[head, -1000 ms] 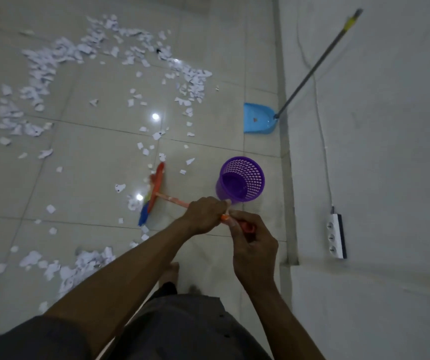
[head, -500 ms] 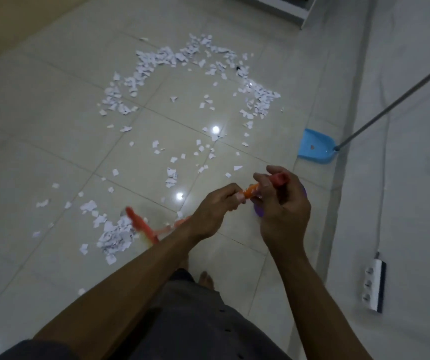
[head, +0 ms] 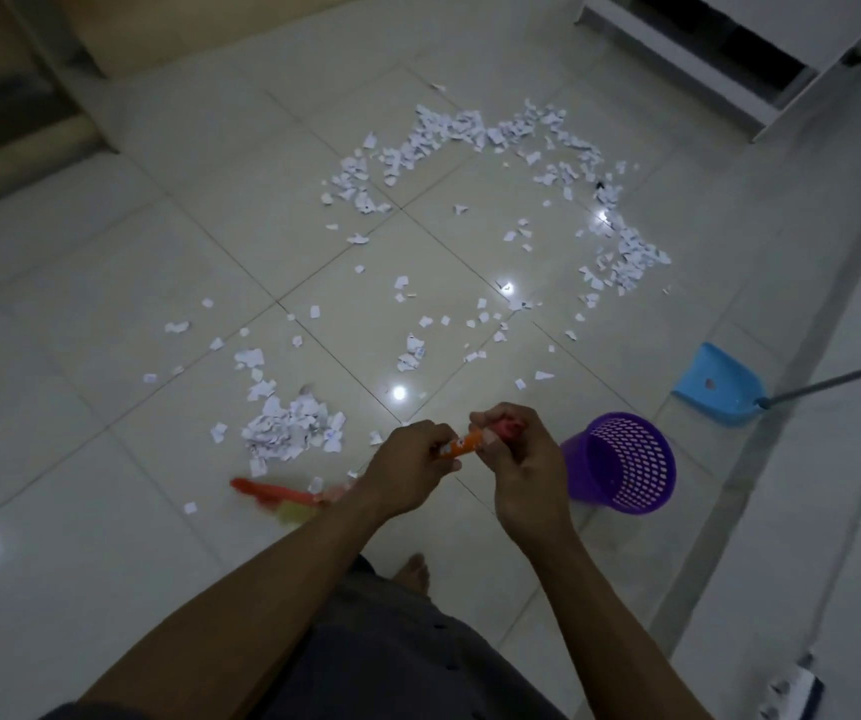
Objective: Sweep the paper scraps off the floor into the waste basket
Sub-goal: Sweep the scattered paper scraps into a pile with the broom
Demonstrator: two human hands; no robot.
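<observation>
Head view, dim light. Both hands grip the orange broom handle [head: 462, 443]: left hand [head: 407, 467] lower on the shaft, fingers wrapped shut around it; right hand [head: 522, 462] at the top end, fingers likewise clamped on it. Broom head [head: 275, 498] sits low at the floor [head: 106, 511], blurred, just below a dense heap of paper scraps [head: 288, 426]. More scraps lie scattered across the tiles, with a wide arc-shaped band [head: 470, 132] farther out and a cluster [head: 626, 257] to the right. Purple mesh waste basket [head: 620, 462] stands upright just right of the right hand; its inside looks empty, though the lighting is too poor to be sure. Blue dustpan [head: 719, 384] rests beyond the basket, near the wall, holding no scraps.
</observation>
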